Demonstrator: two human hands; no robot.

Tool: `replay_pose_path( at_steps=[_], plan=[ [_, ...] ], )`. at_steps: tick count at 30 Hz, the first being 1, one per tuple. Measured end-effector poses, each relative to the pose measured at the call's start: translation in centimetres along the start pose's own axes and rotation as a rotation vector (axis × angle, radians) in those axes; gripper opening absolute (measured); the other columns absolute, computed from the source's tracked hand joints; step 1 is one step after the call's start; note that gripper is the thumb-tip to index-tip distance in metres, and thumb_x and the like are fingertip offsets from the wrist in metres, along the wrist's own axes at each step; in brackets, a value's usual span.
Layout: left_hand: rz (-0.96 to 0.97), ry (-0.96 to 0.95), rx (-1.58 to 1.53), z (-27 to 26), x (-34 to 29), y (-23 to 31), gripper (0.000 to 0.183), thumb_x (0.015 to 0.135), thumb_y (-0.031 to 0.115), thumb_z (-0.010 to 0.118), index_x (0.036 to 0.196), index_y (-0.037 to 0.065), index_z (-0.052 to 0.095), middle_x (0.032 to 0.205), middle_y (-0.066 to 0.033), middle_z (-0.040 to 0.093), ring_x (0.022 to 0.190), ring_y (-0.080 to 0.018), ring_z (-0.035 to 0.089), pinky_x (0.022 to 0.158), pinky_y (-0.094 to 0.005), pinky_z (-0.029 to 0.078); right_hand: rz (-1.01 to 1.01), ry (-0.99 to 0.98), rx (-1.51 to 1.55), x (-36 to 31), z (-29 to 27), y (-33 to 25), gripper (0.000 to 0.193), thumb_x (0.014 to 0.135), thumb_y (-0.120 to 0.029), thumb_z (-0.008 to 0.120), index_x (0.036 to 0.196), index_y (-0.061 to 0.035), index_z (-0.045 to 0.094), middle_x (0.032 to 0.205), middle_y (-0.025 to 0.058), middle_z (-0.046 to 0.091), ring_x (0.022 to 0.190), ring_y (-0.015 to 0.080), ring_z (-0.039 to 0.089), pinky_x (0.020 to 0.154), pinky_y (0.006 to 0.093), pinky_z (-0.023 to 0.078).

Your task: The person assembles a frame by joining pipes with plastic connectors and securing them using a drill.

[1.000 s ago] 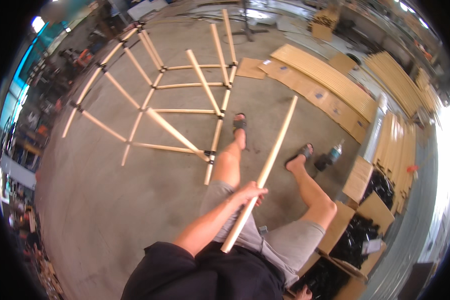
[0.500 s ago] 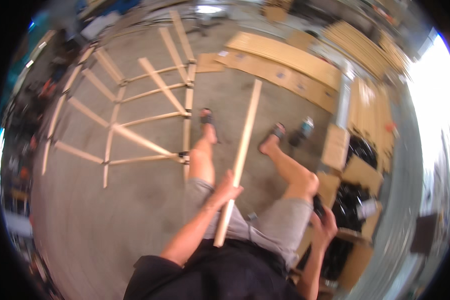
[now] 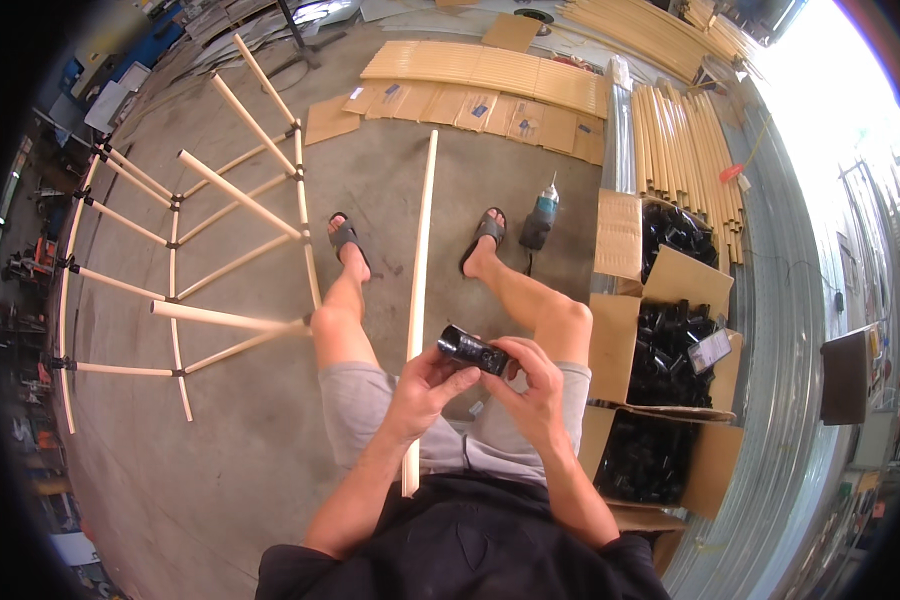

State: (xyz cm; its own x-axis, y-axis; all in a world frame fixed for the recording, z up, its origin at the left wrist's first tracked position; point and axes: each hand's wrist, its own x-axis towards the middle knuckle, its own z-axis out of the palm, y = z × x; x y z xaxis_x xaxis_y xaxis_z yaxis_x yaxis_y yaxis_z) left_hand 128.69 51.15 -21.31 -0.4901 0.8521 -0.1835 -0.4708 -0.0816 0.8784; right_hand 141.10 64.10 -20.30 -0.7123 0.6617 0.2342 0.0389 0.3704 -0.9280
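A short black pipe connector (image 3: 470,350) is held over my lap between both hands. My left hand (image 3: 422,395) is closed on its left end, and my right hand (image 3: 530,385) pinches the right end. A long pale tan pole (image 3: 422,250) extends from my waist out over the floor between my legs, passing behind my left hand. Whether that hand also presses on the pole is hidden. On the left stands a frame of similar poles (image 3: 235,200), joined with black connectors.
A teal cordless drill (image 3: 542,215) stands on the floor past my right foot. Cardboard boxes (image 3: 615,345) full of black connectors (image 3: 665,335) line the right side. Bundled tan poles (image 3: 490,75) lie at the far side, with more poles (image 3: 680,150) at the right.
My right hand has come from the boxes on the right to my lap with the black connector. My left hand, earlier gripping the pole, now holds the connector too. The view has shifted.
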Motion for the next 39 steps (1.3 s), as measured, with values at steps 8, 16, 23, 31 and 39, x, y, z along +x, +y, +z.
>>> replay_pose_path(
  at_steps=[8, 16, 23, 31, 39],
  plan=[
    [-0.025, -0.047, 0.065, -2.3, 0.4, 2.1, 0.035, 0.093, 0.010, 0.073, 0.123, -0.003, 0.061, 0.115, -0.0056, 0.067, 0.107, -0.0123, 0.063, 0.094, -0.0270, 0.051, 0.466, -0.291, 0.514, 0.7, 0.4, -0.3, 0.032, 0.089, -0.014, 0.076, 0.113, 0.0059, 0.068, 0.098, 0.0043, 0.064, 0.078, 0.0098, 0.059, 0.068, 0.0253, 0.048],
    [-0.172, 0.083, 0.130, -3.0, 0.2, 2.9, 0.027, 0.093, 0.013, 0.071, 0.114, -0.004, 0.065, 0.106, -0.0084, 0.069, 0.093, -0.0139, 0.068, 0.085, -0.0316, 0.059, 0.647, -0.431, 0.734, 0.8, 0.9, 1.7, 0.039, 0.091, -0.020, 0.076, 0.117, 0.0080, 0.069, 0.088, 0.0037, 0.068, 0.078, 0.0092, 0.056, 0.071, 0.0251, 0.047],
    [-0.119, 0.088, 0.127, -3.1, 0.1, 2.2, 0.028, 0.092, 0.014, 0.073, 0.112, -0.004, 0.065, 0.100, -0.0068, 0.069, 0.093, -0.0133, 0.067, 0.085, -0.0309, 0.058, 0.669, -0.337, 0.698, 0.1, 2.3, 2.0, 0.044, 0.089, -0.018, 0.078, 0.123, 0.0088, 0.066, 0.093, 0.0055, 0.071, 0.081, 0.0100, 0.060, 0.076, 0.0252, 0.050],
    [-0.097, 0.128, 0.229, -4.6, -1.1, 0.8, 0.041, 0.087, 0.011, 0.077, 0.120, -0.002, 0.058, 0.104, -0.0075, 0.067, 0.090, -0.0129, 0.066, 0.081, -0.0282, 0.056, 0.589, -0.300, 0.455, -1.5, 4.2, 1.8, 0.038, 0.093, -0.019, 0.073, 0.121, 0.0069, 0.066, 0.095, 0.0058, 0.073, 0.088, 0.0070, 0.062, 0.078, 0.0242, 0.051],
    [-0.361, 0.098, 0.043, -8.3, -4.2, 0.4, 0.044, 0.082, 0.008, 0.083, 0.116, 0.000, 0.058, 0.101, -0.0087, 0.068, 0.091, -0.0166, 0.069, 0.079, -0.0305, 0.060, 0.415, -0.559, 0.156, -3.0, 4.9, 1.5, 0.034, 0.093, -0.018, 0.072, 0.118, 0.0053, 0.067, 0.090, 0.0093, 0.069, 0.077, 0.0112, 0.057, 0.069, 0.0282, 0.047]
  ],
)
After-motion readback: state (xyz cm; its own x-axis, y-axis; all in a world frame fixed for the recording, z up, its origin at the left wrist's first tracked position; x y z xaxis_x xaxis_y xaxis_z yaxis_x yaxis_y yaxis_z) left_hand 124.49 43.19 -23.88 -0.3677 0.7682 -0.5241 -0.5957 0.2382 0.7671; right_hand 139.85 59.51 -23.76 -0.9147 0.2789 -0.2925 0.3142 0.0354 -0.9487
